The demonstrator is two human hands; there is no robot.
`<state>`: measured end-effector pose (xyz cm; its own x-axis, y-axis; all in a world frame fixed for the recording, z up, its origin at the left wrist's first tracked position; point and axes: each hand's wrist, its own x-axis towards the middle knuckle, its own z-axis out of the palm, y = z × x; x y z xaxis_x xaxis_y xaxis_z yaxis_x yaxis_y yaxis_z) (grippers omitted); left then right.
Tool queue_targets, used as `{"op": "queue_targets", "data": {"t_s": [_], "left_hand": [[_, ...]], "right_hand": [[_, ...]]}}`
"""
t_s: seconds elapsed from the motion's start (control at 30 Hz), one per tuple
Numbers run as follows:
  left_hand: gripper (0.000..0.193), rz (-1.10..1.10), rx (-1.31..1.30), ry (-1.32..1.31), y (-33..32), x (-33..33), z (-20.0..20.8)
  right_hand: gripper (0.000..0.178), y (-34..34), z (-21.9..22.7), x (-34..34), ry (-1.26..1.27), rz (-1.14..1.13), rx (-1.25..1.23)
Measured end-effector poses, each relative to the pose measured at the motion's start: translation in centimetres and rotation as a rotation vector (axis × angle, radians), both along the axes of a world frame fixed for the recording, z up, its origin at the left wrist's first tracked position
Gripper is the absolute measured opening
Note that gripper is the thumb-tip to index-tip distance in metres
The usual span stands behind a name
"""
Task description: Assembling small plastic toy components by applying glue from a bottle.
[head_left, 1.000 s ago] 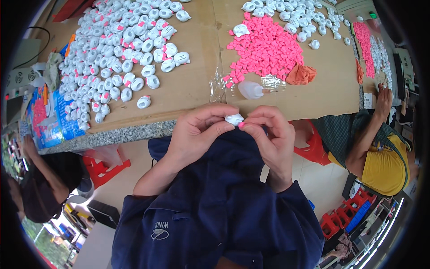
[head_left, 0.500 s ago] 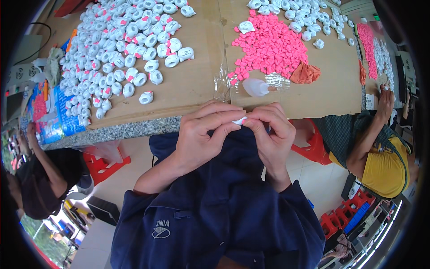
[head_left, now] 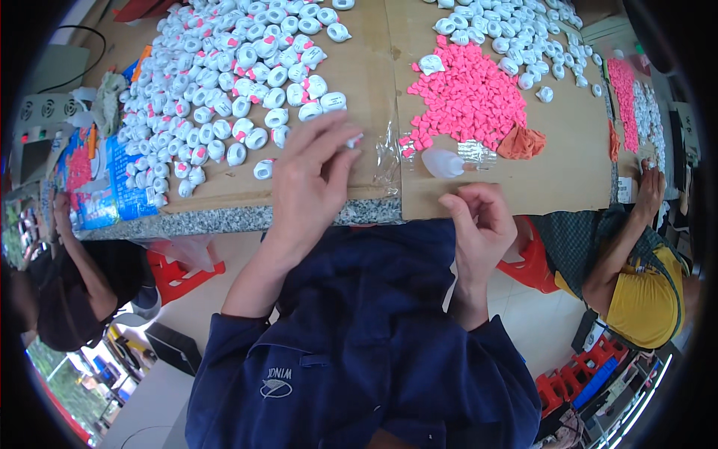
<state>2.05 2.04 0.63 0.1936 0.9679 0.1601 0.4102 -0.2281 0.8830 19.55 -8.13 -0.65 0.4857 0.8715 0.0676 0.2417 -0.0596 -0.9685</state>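
My left hand (head_left: 310,187) is raised over the cardboard near the table edge. It pinches a small white plastic piece with a pink part (head_left: 354,140) between thumb and fingertips. Just beyond it lie many white ring-shaped pieces (head_left: 258,138), several with pink bits on them. My right hand (head_left: 482,221) hovers at the front edge, thumb stretched out and fingers loosely curled, with nothing seen in it. Nearest to that hand is a translucent squeeze bottle (head_left: 443,162) lying on its side. Past the bottle spreads a heap of small pink pieces (head_left: 471,97).
An orange-red crumpled cloth (head_left: 522,142) lies beside the pink heap. More white pieces (head_left: 516,37) sit at the far right. The cardboard sheet (head_left: 553,187) covers a granite tabletop (head_left: 247,218). Other people work at left and right, near red stools (head_left: 183,273).
My hands have parted. The left has moved left and away from me with the white piece; the right has let go and shifted slightly right. The view has shifted a little.
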Motion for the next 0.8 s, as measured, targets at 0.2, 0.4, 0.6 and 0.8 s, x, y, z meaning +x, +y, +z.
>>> {"op": "queue_targets", "data": {"t_s": [0.2,0.4,0.6,0.8], "left_hand": [[0.024,-0.131,0.465,0.266,5.5,3.7,1.0],[0.033,-0.399,0.572,0.247,10.4,7.8,-1.6],[0.024,-0.369,0.061,0.145,6.5,5.2,2.3],[0.039,-0.271,-0.691,-0.791,0.3,0.0,0.7]], "right_hand": [[0.034,2.9,1.1,-0.4,-0.291,0.03,0.016],[0.031,2.6,0.7,-0.1,-0.364,0.082,0.071],[0.03,0.9,0.4,0.7,0.103,0.118,0.223],[0.042,-0.4,1.4,1.4,0.075,0.204,0.217]]}}
